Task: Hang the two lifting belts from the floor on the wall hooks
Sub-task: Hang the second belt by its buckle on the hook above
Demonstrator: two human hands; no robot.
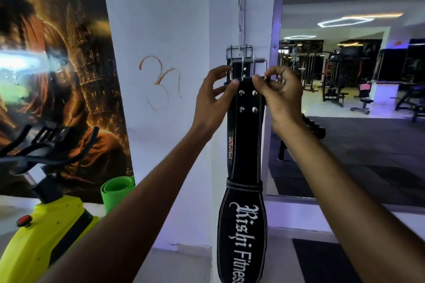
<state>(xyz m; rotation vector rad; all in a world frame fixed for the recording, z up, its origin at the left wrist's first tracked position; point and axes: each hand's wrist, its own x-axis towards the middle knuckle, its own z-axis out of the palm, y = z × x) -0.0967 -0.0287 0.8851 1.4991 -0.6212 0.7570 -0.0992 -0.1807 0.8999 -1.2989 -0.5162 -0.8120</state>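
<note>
A: Where are you holding that black leather lifting belt with white stitching and white lettering (243,225)?

B: You are holding it up against the white wall column (220,18), its long body hanging straight down in front of you. Your left hand (212,99) is pinching the left edge of its top end, thumb lying across the front by the four silver rivets. Your right hand (279,96) is gripping the right edge, fingertips curling round the corner of the belt's silver double-prong buckle (248,69).

A: And the second belt?

B: You are covering most of it. Only a narrow strip of another black belt with a small white and orange label (230,147) is showing along the left side, behind the one you are gripping, and its dark metal buckle (239,51) is sitting just above yours, at the vertical white hook rail (242,11). Whether it is truly caught on a hook, you cannot tell from here.

A: Anything else nearby?

B: A yellow exercise bike with black handlebars (46,225) is standing at your lower left, with a rolled bright green mat (117,190) beside it
</note>
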